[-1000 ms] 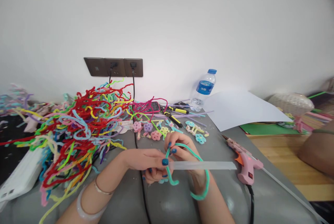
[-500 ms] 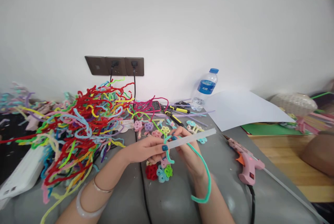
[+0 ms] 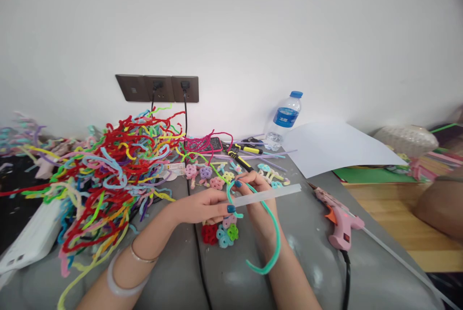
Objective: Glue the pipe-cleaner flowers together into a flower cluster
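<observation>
Between thumb and fingers, my left hand (image 3: 206, 208) grips one end of a translucent glue stick (image 3: 284, 192), which points off to the right. A turquoise pipe cleaner (image 3: 277, 237) curls around the stick near that end. My right hand (image 3: 255, 194) pinches the pipe cleaner by the loop, and its long tail hangs in a curve over the right wrist. Below the hands lie small pipe-cleaner flowers (image 3: 224, 235) in red, blue, green and pink. More pastel flowers (image 3: 217, 183) rest just beyond them.
A tangled heap of pipe cleaners (image 3: 119, 175) fills the left. A pink glue gun (image 3: 342, 228) lies right, its cord trailing forward. Yellow-and-black pliers (image 3: 239, 160), a phone (image 3: 213, 144), a water bottle (image 3: 287, 117) and white paper (image 3: 340, 148) are at the back. Someone's knee shows far right.
The pipe cleaner's loop has shifted around the glue stick, and its loose tail has swung left and slightly forward. My right fingers have moved up a little. Both hands keep their hold.
</observation>
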`<state>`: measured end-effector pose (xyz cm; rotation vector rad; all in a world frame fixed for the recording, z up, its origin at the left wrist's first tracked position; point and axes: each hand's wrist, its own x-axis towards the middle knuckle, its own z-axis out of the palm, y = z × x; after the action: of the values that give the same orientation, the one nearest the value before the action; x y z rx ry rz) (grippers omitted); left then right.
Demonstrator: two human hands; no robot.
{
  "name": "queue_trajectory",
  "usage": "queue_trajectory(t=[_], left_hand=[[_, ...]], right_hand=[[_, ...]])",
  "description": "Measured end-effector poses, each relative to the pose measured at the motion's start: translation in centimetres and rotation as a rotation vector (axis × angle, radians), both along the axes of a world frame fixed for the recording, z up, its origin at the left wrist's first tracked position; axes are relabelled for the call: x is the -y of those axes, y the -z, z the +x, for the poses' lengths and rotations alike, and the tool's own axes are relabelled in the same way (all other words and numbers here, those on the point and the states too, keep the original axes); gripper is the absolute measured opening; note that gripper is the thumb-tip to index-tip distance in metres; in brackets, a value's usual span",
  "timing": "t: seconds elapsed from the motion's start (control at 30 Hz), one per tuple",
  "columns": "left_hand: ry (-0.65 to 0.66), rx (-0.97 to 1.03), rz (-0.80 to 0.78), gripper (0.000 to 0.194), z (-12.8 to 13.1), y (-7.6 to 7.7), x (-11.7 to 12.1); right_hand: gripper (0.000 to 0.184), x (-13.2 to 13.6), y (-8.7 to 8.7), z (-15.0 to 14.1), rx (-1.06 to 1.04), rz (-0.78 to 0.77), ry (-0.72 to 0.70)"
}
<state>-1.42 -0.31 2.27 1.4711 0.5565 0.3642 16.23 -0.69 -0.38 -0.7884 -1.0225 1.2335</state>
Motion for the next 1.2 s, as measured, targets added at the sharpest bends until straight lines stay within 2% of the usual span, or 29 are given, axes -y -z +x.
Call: queue_trajectory(t=[0.23,0.37,0.47,0.57,0.63,0.83,0.93,1.03,1.13,1.2], left_hand=[[-0.23,-0.001,0.08,0.045,-0.1,-0.1,-0.4],[-0.387,-0.143,0.325,0.033,0.1,-0.2,-0.7],[-0.46,-0.282,0.5,0.028,0.5,0.1,-0.7],[-0.509,-0.33,0.564,0.021,0.9,0.5,-0.6],[-0.51,-0.334,0.587,0.024,1.1,0.6,-0.5],[-0.37,-0.357,0.605,0.024,0.5,-0.2,-0.5],[-0.199,-0.368,0.608,0.024,0.0,-0.7,-0.4],[0.0,-0.329,0.503,0.027,-0.4,-1.1,-0.2],[0.212,-0.207,0.366,0.036,-0.6,-1.3,-0.1],[0.302,-0.147,0.302,0.044,-0.7,-1.4,-0.1]], right_hand=[[0.018,0.2,0.3,1.1,0.16,0.031,0.055],[0.017,0.8,-0.2,2.4,0.269,0.111,0.064],[0.012,1.2,-0.9,3.3,0.411,0.199,0.007],[0.008,1.5,-1.8,3.5,0.595,0.288,-0.075],[0.007,1.6,-2.2,3.4,0.685,0.328,-0.118],[0.012,1.2,-4.4,3.4,0.817,0.322,-0.277],[0.013,0.6,-6.0,3.9,0.804,0.283,-0.373],[0.005,0.1,-7.1,4.3,0.714,0.194,-0.508],[0.014,-0.4,-7.0,4.3,0.602,0.075,-0.671],[0.022,-0.6,-6.3,4.1,0.522,0.007,-0.696]])
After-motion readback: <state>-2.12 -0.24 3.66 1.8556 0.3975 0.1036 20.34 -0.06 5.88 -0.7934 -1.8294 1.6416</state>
